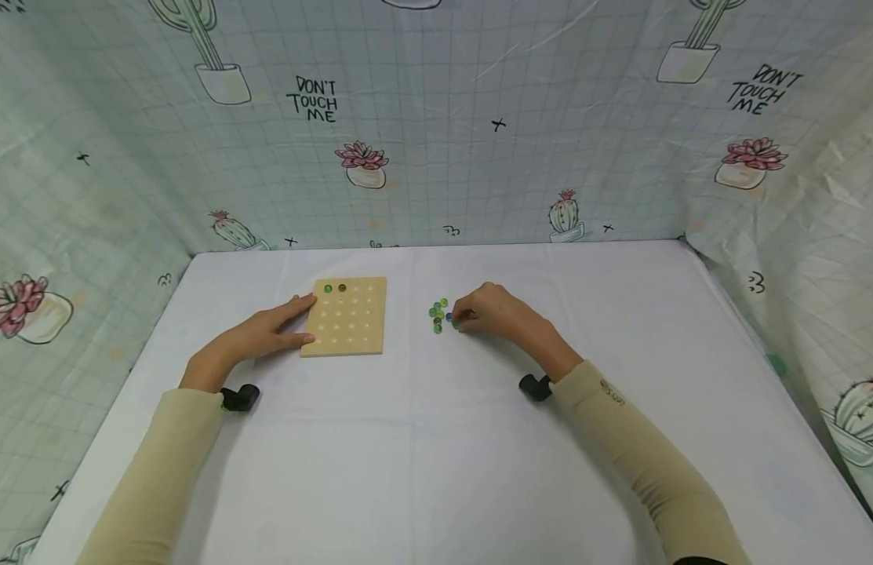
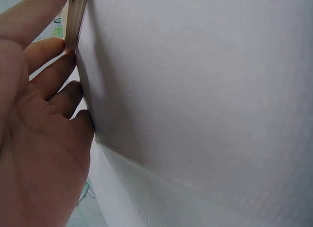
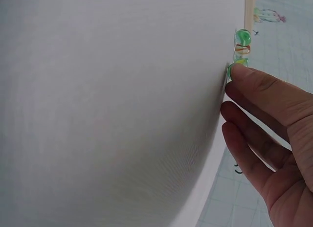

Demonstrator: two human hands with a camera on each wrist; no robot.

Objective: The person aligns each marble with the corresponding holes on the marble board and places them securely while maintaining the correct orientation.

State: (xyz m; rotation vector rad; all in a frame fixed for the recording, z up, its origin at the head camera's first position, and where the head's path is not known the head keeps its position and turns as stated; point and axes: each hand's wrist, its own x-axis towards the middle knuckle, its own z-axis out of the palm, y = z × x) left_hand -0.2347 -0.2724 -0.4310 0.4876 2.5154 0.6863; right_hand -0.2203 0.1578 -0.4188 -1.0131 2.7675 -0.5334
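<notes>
A square wooden board (image 1: 347, 318) with rows of shallow dimples lies on the left half of the table. Two marbles sit in its far row: a green one (image 1: 328, 288) and a darker one (image 1: 342, 287). My left hand (image 1: 267, 329) rests at the board's left edge, thumb and fingers spread apart and touching it. To the right of the board, several loose glass marbles (image 1: 438, 314) are clustered, mostly green, with a blue one (image 1: 449, 317) beside my fingers. My right hand (image 1: 496, 314) pinches a green marble (image 3: 230, 70) between thumb and index finger, low at the tabletop.
A white cloth (image 1: 408, 455) covers the table. Patterned curtains (image 1: 436, 157) with cactus drawings stand behind and on both sides. Each wrist wears a small black camera, such as the one at the right wrist (image 1: 535, 388).
</notes>
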